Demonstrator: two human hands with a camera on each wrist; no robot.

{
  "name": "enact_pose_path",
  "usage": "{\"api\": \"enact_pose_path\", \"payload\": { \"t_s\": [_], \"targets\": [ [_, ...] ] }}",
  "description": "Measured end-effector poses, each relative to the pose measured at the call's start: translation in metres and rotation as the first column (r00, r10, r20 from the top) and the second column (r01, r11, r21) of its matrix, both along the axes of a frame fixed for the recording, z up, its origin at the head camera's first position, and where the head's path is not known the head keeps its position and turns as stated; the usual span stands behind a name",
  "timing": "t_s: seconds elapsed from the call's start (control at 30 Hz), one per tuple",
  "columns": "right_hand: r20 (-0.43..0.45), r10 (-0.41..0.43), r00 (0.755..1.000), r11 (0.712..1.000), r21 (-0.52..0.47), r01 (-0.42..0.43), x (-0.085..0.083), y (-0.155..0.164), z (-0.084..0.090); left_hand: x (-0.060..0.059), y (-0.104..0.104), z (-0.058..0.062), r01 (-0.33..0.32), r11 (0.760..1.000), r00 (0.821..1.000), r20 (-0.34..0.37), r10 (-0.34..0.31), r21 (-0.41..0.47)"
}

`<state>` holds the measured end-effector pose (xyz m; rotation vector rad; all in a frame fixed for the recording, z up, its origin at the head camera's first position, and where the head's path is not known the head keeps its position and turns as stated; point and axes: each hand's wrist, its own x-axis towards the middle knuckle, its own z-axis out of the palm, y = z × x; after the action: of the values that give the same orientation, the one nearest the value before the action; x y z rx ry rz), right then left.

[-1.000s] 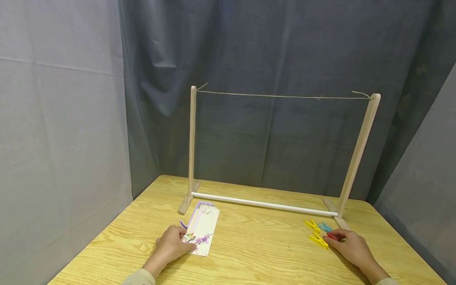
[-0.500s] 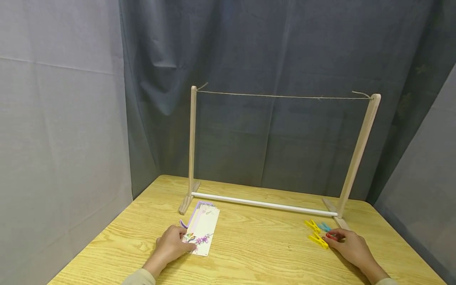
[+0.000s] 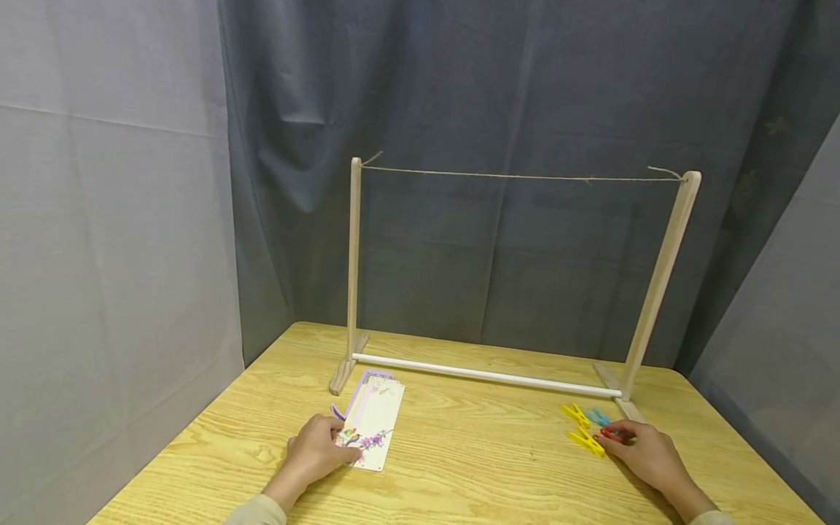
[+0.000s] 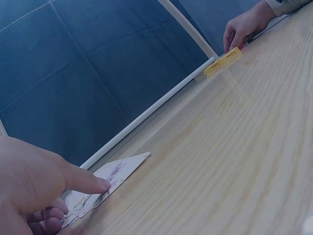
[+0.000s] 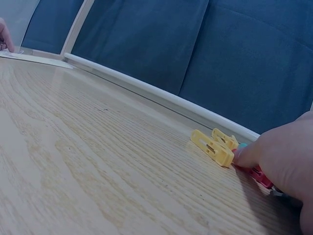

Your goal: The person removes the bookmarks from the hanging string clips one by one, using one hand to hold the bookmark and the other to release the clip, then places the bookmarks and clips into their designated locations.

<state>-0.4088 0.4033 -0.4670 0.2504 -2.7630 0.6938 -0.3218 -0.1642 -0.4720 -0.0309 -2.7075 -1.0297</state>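
Overlapping printed paper bookmarks (image 3: pixel 383 408) lie on the table at left; the top one is cream with a bird and pink blossoms. My left hand (image 3: pixel 316 453) holds their near left corner, thumb on top and fingers bent at the side edge, as the left wrist view (image 4: pixel 34 188) also shows. A purple ribbon (image 3: pixel 337 413) pokes out beside the fingers. At right, my right hand (image 3: pixel 646 456) pinches a red clothespin (image 3: pixel 610 435), partly hidden by the fingers. Two yellow clothespins (image 5: pixel 212 148) and a blue one (image 3: pixel 598 418) lie right beside it.
Behind the hands stands a wooden frame (image 3: pixel 658 284) with a string (image 3: pixel 505 176) tied between its posts and a white bar (image 3: pixel 485 375) low down. Dark curtain (image 3: pixel 426 255) hangs behind the table (image 3: pixel 472 452); pale cloth (image 3: pixel 118 255) hangs at the left.
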Motion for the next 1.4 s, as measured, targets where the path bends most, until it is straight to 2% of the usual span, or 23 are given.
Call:
{"api": "enact_pose_path", "payload": {
  "t_s": [0.4,1.0,1.4],
  "targets": [
    [-0.013,0.008,1.000,1.000,0.008,-0.008,-0.0008,0.0019,-0.0010,0.0000,0.0007,-0.0013,0.001,1.000,1.000,-0.020,-0.001,0.002],
    [-0.016,0.007,1.000,1.000,0.009,-0.006,0.0007,0.0033,0.0016,-0.0007,0.0000,-0.0015,0.013,1.000,1.000,-0.013,-0.013,0.014],
    [0.005,0.002,1.000,1.000,0.005,-0.002,0.0009,0.0047,0.0045,0.0003,-0.0009,-0.0004,0.020,0.998,1.000,0.001,-0.020,0.063]
  ]
}}
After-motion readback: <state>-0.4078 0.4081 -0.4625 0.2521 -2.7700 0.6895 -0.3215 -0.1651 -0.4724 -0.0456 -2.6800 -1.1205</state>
